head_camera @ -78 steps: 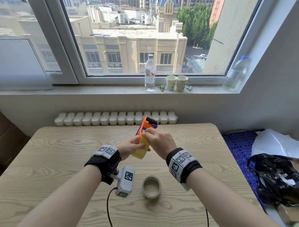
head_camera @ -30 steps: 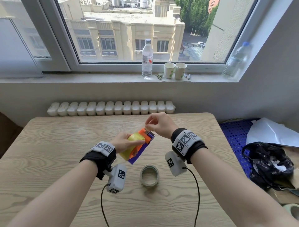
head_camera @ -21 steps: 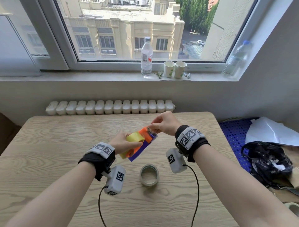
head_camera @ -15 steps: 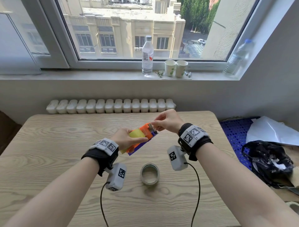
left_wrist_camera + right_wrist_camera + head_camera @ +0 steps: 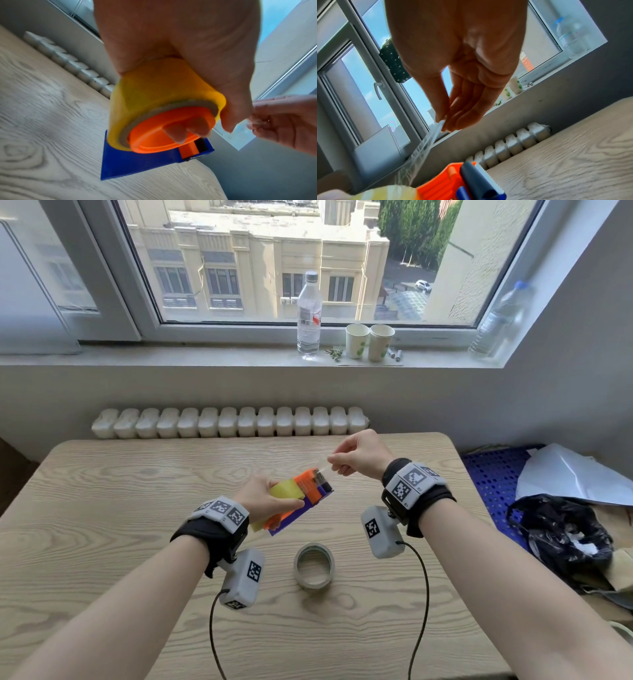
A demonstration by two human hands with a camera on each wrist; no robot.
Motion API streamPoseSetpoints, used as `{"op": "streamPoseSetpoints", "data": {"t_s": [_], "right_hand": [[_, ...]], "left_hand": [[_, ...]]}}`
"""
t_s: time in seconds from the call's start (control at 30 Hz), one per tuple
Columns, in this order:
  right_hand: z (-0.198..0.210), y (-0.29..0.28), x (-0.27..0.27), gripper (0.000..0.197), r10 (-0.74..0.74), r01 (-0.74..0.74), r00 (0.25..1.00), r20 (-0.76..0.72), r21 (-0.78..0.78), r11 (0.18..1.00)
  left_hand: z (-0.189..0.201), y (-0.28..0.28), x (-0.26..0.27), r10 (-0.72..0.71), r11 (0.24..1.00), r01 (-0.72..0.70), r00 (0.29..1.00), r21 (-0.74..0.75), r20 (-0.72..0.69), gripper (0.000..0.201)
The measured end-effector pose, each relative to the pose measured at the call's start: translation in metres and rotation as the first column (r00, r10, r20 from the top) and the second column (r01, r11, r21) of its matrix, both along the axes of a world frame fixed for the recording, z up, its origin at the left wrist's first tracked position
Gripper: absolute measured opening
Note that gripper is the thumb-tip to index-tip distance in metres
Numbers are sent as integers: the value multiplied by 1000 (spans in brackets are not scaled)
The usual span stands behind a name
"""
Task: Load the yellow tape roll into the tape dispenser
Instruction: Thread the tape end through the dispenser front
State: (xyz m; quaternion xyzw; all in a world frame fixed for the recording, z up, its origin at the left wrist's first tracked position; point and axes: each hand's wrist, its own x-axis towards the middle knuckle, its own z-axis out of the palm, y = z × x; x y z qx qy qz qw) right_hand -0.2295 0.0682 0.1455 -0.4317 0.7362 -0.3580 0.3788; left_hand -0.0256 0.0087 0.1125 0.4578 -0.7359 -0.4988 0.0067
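With the yellow tape roll [image 5: 154, 86] seated on the orange-and-blue plastic tape dispenser [image 5: 154, 159] gripped by the left hand [image 5: 263, 494], its clear free end [image 5: 426, 140] is pinched by the right hand [image 5: 359, 455] beyond the dispenser, probably next needing threading over the roller.

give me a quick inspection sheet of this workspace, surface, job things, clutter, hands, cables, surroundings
surface: wooden table, light grain.
job's things: yellow tape roll seated on the orange hub of the tape dispenser; a clear tape strip is drawn out.
clutter: spare tape roll lying flat on the table.
grippers: left hand grips roll and dispenser; right hand pinches the strip's end.
cables: two black cables hang from the wrist cameras.
surroundings: radiator, water bottle and paper cups on the sill, black bag at right.
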Motion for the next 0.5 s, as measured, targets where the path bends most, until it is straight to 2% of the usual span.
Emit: {"op": "streamPoseSetpoints", "data": {"t_s": [0.1, 0.23, 0.33, 0.5], "right_hand": [[-2, 1, -4, 9, -19, 19, 1000, -6, 10, 1000], [-5, 1, -10, 8, -53, 54, 998, -41, 12, 998], [-5, 2, -12, 12, -55, 55, 997, -51, 10, 998], [-4, 2, -12, 15, -70, 70, 996, -50, -12, 998]], "left_hand": [[1, 2, 0, -16, 999, 18, 999, 47, -42, 22], [2, 2, 0, -4, 999, 6, 998, 32, -64, 31], [3, 3, -2, 13, 999, -11, 997, 31, -72, 22], [5, 3, -9, 51, 997, -47, 996, 57, -70, 20]]}}
